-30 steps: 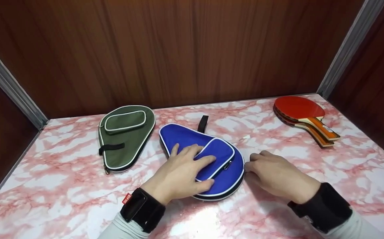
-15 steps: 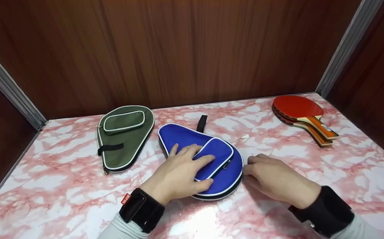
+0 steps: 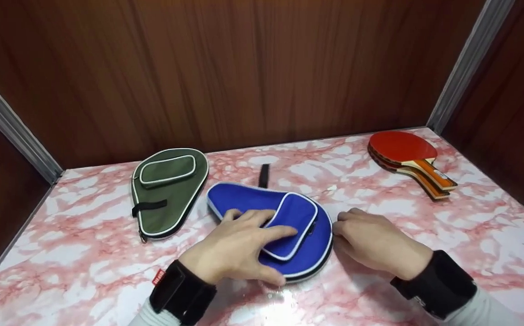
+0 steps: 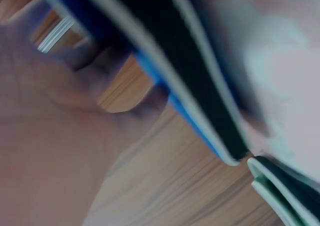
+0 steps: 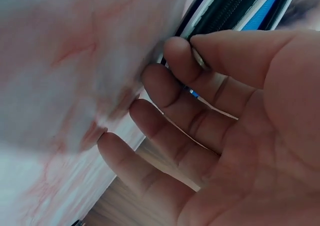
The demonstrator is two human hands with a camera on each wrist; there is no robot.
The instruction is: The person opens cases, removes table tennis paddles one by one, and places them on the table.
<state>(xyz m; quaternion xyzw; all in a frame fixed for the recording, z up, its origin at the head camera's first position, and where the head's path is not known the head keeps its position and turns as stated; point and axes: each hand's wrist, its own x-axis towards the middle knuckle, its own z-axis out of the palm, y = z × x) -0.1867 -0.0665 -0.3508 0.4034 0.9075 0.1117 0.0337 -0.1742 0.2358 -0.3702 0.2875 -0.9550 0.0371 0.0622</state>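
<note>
A blue table tennis bat case (image 3: 253, 195) with white piping lies flat in the head view, its wide end toward the right. My left hand (image 3: 230, 246) rests across its pocket, fingers spread, with the thumb by the near edge. At the right end, my right hand (image 3: 377, 242) pinches a small metal zipper pull (image 5: 200, 59) between thumb and index finger. The right wrist view shows the zipper (image 5: 232, 8) along the case's dark side wall. The other right fingers are loosely bent close to the tabletop.
An olive green bat case (image 3: 171, 197) with a black strap lies to the left. Two stacked table tennis bats (image 3: 402, 147), the upper one red, are at the far right. Wood panels (image 3: 262, 77) stand behind the marbled table (image 3: 85, 267).
The blue case has turned slightly, its narrow end shifting left and nearer, and the left hand has moved with it. The right hand has stayed at the case's right edge.
</note>
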